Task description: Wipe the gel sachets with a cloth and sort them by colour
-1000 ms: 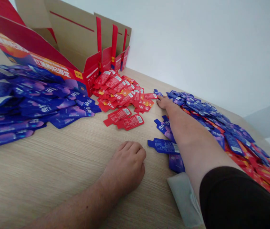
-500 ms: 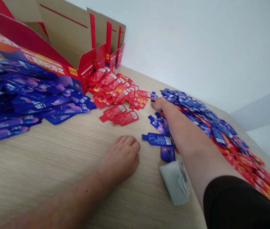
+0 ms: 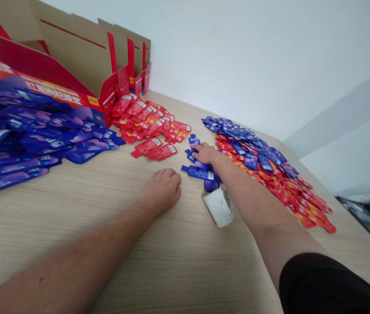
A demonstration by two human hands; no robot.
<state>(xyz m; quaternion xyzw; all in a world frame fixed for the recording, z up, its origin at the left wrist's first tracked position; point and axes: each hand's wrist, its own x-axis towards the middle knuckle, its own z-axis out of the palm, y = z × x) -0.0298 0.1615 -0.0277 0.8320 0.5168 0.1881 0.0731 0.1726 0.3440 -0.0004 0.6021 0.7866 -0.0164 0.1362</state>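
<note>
My right hand (image 3: 203,153) reaches forward with its fingers stretched out, their tips pressed on a blue-purple pouch (image 3: 193,139) lying flat. Just below it are more blue pouches, one of them (image 3: 201,173) with its barcode side up; the hand and forearm partly cover this group. My left hand (image 3: 162,188) rests on the table with its fingers curled closed, and nothing shows in it. Ahead of the left hand lie two red pouches (image 3: 162,151), apart from it. A folded white tissue bundle (image 3: 218,206) sits beside my right forearm.
A heap of red pouches (image 3: 145,115) lies before open red cartons (image 3: 106,98). Large blue pouches (image 3: 50,131) are piled at the left. On the right, a long row of blue pouches (image 3: 247,135) and red pouches (image 3: 279,187) runs along the table (image 3: 172,261) near the white wall.
My right hand has drawn back toward me, and the blue-purple pouch under its fingertips has slid closer to the other blue pouches. The view has shifted; my left hand stays closed on the table.
</note>
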